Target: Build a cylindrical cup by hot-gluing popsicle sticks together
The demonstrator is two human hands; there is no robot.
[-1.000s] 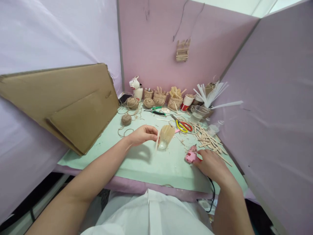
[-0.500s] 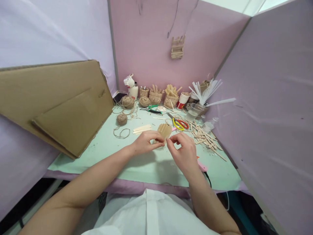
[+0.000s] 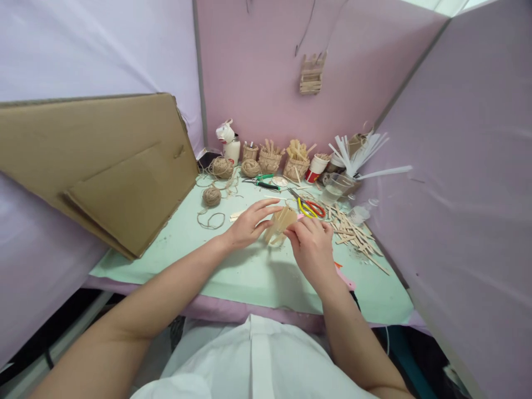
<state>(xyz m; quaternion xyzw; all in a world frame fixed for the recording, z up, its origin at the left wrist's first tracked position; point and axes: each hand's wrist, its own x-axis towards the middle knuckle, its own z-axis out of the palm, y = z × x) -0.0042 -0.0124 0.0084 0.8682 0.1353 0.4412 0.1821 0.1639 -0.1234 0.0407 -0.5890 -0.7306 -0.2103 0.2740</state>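
Both hands hold a small cup clad in wooden sticks just above the green table mat. My left hand cradles its left side, thumb and lower fingers on it, index finger stretched out. My right hand is closed on its right side, fingers pinched against the sticks. The cup lies tilted on its side between them. A pink glue gun rests on the mat just right of my right wrist, partly hidden by it.
A large cardboard sheet leans at the left. Twine balls, stick-filled baskets, a red cup, a clear cup and white strips line the back. Scissors, green pliers and scattered wooden sticks lie at the right.
My right hand let go of the glue gun and came over to the stick cup. Both hands now hold it, turned more on its side.
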